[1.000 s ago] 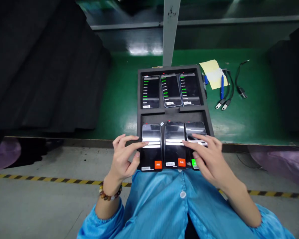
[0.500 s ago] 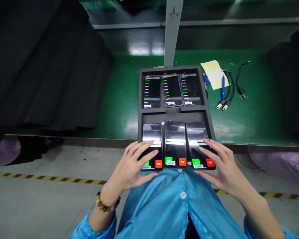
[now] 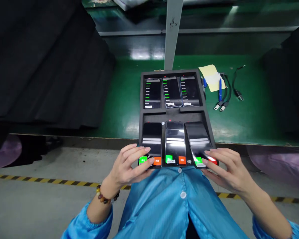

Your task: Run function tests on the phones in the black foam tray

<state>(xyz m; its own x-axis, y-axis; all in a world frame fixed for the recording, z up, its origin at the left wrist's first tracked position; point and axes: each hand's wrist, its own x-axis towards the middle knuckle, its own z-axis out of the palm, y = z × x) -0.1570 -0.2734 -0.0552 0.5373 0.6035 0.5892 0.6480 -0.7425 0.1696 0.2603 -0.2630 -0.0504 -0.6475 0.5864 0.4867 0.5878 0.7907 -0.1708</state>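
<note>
A black foam tray [image 3: 173,116] holds phones in two rows of three. My left hand [image 3: 129,166] is closed on the lower end of the near left phone [image 3: 151,144], fingers on its screen and thumb beneath. My right hand [image 3: 225,167] grips the lower right corner of the near right phone [image 3: 198,142], which lies slanted. Between them the near middle phone [image 3: 174,144] shows a green and an orange square. The far left phone [image 3: 153,93], far middle phone [image 3: 172,91] and far right phone [image 3: 189,91] show lists of text.
Right of the tray on the green table [image 3: 254,122] lie a yellow paper [image 3: 211,78], a blue pen [image 3: 220,89] and black cables [image 3: 236,93]. A grey post [image 3: 171,36] stands behind the tray. Black cloth [image 3: 47,73] hangs at the left.
Both hands have closed on the lower ends of the outer near phones. The left phone has shifted slightly left, and the right phone's lower end has moved right. The view has shifted slightly.
</note>
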